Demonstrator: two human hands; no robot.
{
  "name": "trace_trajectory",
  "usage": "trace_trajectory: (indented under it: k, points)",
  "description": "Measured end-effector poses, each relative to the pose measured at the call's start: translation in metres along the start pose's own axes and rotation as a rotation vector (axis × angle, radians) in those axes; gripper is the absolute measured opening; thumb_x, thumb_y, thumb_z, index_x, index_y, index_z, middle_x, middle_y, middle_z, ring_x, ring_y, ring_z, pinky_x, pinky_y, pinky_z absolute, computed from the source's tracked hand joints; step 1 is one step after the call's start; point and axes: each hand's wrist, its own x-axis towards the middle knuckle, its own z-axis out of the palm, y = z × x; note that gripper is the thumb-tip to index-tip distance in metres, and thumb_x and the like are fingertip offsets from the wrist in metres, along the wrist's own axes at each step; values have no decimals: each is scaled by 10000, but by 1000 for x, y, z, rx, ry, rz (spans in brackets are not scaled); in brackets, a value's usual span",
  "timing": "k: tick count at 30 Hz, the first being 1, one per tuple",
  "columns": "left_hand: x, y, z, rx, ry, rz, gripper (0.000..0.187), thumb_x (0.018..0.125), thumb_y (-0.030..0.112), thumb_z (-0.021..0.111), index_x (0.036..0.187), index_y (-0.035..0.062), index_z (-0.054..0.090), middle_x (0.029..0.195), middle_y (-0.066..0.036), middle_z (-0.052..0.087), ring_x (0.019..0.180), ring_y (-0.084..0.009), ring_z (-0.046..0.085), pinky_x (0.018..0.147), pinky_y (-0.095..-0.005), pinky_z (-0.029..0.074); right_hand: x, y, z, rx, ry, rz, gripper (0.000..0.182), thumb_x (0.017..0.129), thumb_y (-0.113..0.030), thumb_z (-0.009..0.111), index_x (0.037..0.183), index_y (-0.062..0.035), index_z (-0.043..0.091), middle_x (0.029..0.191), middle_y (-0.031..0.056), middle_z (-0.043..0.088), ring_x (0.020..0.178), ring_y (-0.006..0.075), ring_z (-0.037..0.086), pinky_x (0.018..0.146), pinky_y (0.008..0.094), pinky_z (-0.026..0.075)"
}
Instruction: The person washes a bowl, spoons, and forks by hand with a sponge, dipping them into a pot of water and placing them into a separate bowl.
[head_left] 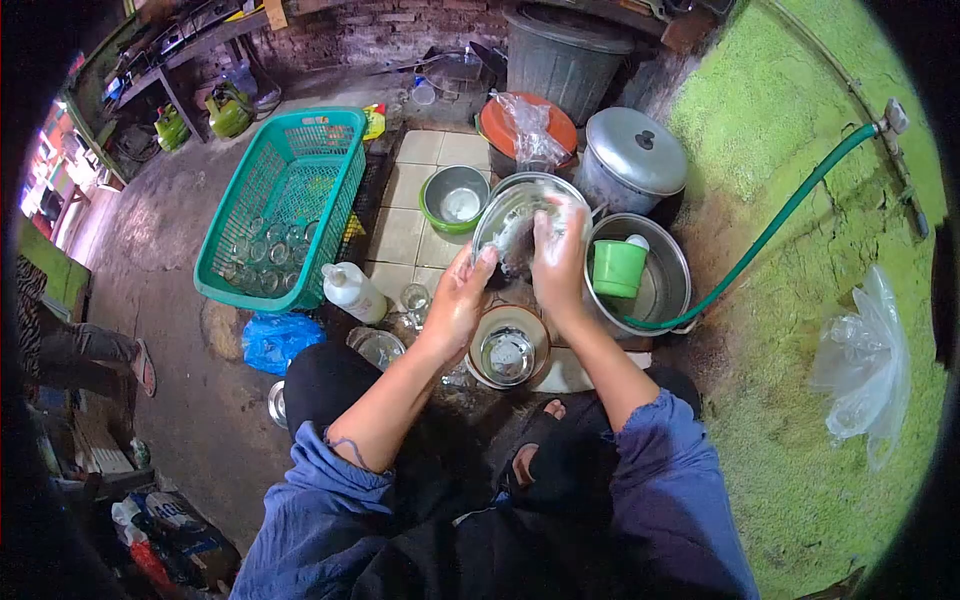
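A round, shiny metal bowl (497,211) with white suds on it is held tilted in front of me. My left hand (463,300) grips its near left rim, with the thumb on top. White foam covers the fingers of my right hand (560,250), which are bent against the bowl's right inner side and slightly blurred. Whatever that hand holds is hidden. Below the hands, a smaller metal bowl (508,357) sits with whitish liquid inside a round, light-coloured basin (541,338).
A teal basket (213,262) of glasses stands left, beside a white bottle (354,292). To the right, a green mug (618,270) sits in a metal pot (675,262) fed by a green hose (775,230). A lidded pot (634,150) stands behind. A person's leg (95,345) shows far left.
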Motion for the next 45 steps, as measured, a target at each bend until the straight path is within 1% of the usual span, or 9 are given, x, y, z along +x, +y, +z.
trace_trajectory:
  k: [4, 7, 9, 20, 22, 24, 27, 35, 45]
  points:
    - [4, -17, -5, 913, 60, 447, 299, 909, 78, 508, 1202, 27, 538, 1169, -118, 605, 1104, -245, 562, 993, -359, 388, -20, -32, 1, 1295, -159, 966, 460, 911, -446, 528, 1275, -187, 415, 1223, 17, 448, 1125, 174, 421, 926, 374, 376]
    - [13, -21, -17, 1224, -98, 598, 390, 850, 10, 519, 1235, 75, 527, 1229, -118, 564, 1154, -283, 531, 1016, -409, 370, -9, -27, -16, 1259, -146, 1172, 463, 842, -472, 607, 1187, -186, 490, 1126, 16, 543, 1047, 190, 504, 898, 419, 407]
    - [16, -26, -21, 1243, -168, 616, 443, 805, -21, 525, 1233, 91, 529, 1248, -101, 557, 1157, -273, 524, 1011, -434, 377, 4, -12, -33, 1282, -170, 1216, 309, 873, -191, 597, 1150, -113, 485, 1076, 102, 565, 959, 242, 582, 850, 463, 476]
    - [2, -140, -110, 1776, -579, 370, 404, 805, 57, 489, 1200, 115, 558, 1066, -140, 641, 975, -260, 629, 880, -381, 471, 19, 25, -70, 966, -80, 1074, 385, 849, 27, 497, 1183, -115, 370, 1100, 151, 463, 877, 295, 551, 815, 532, 512]
    - [-15, -125, -77, 1921, -801, -182, 382, 838, 96, 462, 1211, 109, 546, 1085, -143, 634, 989, -262, 622, 881, -384, 466, 30, 25, -78, 963, -27, 1035, 378, 851, 30, 487, 1185, -106, 372, 1103, 164, 460, 913, 307, 553, 820, 530, 513]
    - [-29, -166, -91, 1961, -974, -341, 379, 876, 145, 413, 1237, 100, 517, 1138, -129, 617, 1023, -249, 605, 950, -417, 412, 38, 28, -86, 942, 39, 953, 377, 851, 46, 461, 1196, -80, 377, 1111, 187, 458, 990, 330, 554, 844, 515, 511]
    - [-59, -252, -153, 1944, -1065, 237, 410, 903, 182, 368, 1294, 96, 461, 1242, -122, 561, 1111, -236, 558, 1012, -472, 340, 47, 31, -95, 913, 93, 901, 392, 848, 49, 460, 1211, -71, 376, 1109, 183, 461, 977, 328, 555, 852, 497, 511]
    - [-70, -309, -174, 2110, -888, 95, 558, 907, 231, 380, 1439, 144, 238, 1455, -100, 318, 1303, -273, 355, 1079, -555, 187, 57, 29, -121, 890, 158, 857, 406, 848, 35, 470, 1239, -57, 412, 1138, 199, 489, 1059, 350, 539, 928, 503, 455]
    - [19, -291, -133, 1699, -451, 167, 407, 904, 268, 482, 1300, 173, 464, 1338, -108, 428, 1224, -295, 408, 1039, -577, 213, 65, 13, -119, 855, 65, 911, 426, 873, -35, 474, 1292, -71, 405, 1168, 122, 537, 1085, 260, 552, 893, 412, 474]
